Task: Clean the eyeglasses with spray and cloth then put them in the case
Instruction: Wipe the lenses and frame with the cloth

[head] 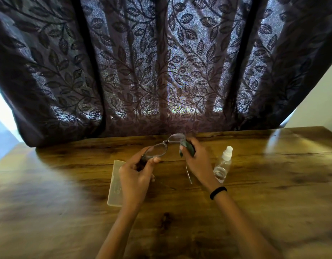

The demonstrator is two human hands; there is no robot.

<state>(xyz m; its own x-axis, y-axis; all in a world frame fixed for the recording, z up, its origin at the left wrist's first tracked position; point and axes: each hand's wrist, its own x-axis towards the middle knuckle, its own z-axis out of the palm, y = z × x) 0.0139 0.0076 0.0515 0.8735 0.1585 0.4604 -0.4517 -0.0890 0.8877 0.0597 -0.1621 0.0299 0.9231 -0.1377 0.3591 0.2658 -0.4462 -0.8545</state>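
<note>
I hold the eyeglasses (pixel 166 144) in the air above the wooden table (pixel 273 184), lenses facing away from me. My left hand (pixel 137 174) grips the left end of the frame. My right hand (pixel 196 159) pinches a dark green cloth (pixel 188 147) against the right lens; one temple arm hangs down below it. A clear spray bottle (pixel 224 164) with a white cap stands upright just right of my right wrist. The translucent case (pixel 115 184) lies flat on the table, partly hidden under my left hand.
A dark leaf-patterned curtain (pixel 161 62) hangs right behind the table's far edge. A black band is on my right wrist (pixel 217 192). A pale wall (pixel 320 101) shows at the right.
</note>
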